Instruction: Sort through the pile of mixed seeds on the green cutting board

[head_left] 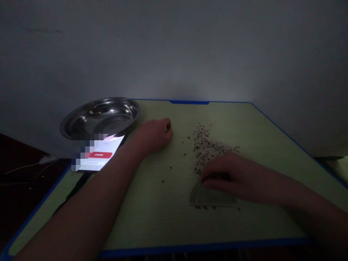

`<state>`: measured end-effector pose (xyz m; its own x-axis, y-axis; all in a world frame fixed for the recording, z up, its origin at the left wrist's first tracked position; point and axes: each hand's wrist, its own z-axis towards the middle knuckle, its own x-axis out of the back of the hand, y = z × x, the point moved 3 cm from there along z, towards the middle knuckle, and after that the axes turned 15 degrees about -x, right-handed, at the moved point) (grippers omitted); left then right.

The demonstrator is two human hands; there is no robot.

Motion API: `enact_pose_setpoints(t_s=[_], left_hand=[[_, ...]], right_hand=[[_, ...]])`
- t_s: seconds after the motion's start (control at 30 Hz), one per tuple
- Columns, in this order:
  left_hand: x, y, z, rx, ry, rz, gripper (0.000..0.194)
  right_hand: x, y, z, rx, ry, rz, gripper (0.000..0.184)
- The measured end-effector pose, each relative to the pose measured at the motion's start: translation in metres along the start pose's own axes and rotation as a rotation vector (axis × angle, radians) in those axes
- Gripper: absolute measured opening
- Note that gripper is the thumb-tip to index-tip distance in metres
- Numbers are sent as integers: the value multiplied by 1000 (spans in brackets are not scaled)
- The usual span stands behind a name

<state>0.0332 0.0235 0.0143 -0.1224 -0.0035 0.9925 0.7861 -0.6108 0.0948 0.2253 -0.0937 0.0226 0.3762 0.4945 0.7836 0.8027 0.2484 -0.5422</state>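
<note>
My left hand (156, 134) rests on the table as a loose fist, between the steel basin and the grain pile; whatever its curled fingers hold, if anything, is hidden. A spread pile of pale grains mixed with dark beans (202, 146) lies right of it. At the pile's near edge, my right hand (225, 172) is curled, thumb and fingertips close together in a pinch. What sits between those fingertips is too dark and small to name. Partly beneath this hand, a clear protractor (213, 199) lies flat, with several dark beans along its straight edge.
A shiny steel basin (114, 121) stands at the far left of the green table (163, 221) with its blue rim. A phone (102, 154) with a lit screen lies by the basin, near my left forearm. Behind is a pale wall (174, 50). Stray beans dot the middle.
</note>
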Motion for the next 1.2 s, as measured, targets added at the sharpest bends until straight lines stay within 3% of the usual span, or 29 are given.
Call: enact_pose_setpoints(t_s=[0.5, 0.63, 0.77, 0.9, 1.0, 1.2], left_hand=[[-3, -2, 2, -13, 2, 33, 31], [-3, -3, 3, -11, 3, 32, 32], [0, -1, 3, 9, -10, 27, 30], [1, 0, 4, 7, -34, 25, 31], [1, 0, 3, 5, -35, 33, 32], [2, 1, 1, -5, -15, 44, 30]], right_hand=[[-18, -13, -19, -5, -141, 61, 17], [-4, -2, -19, -17, -102, 48, 17], [24, 26, -18, -96, -41, 32, 21], [35, 45, -19, -128, -118, 59, 19], [26, 38, -18, -113, -177, 45, 16], [-1, 0, -17, -69, -163, 0, 18]])
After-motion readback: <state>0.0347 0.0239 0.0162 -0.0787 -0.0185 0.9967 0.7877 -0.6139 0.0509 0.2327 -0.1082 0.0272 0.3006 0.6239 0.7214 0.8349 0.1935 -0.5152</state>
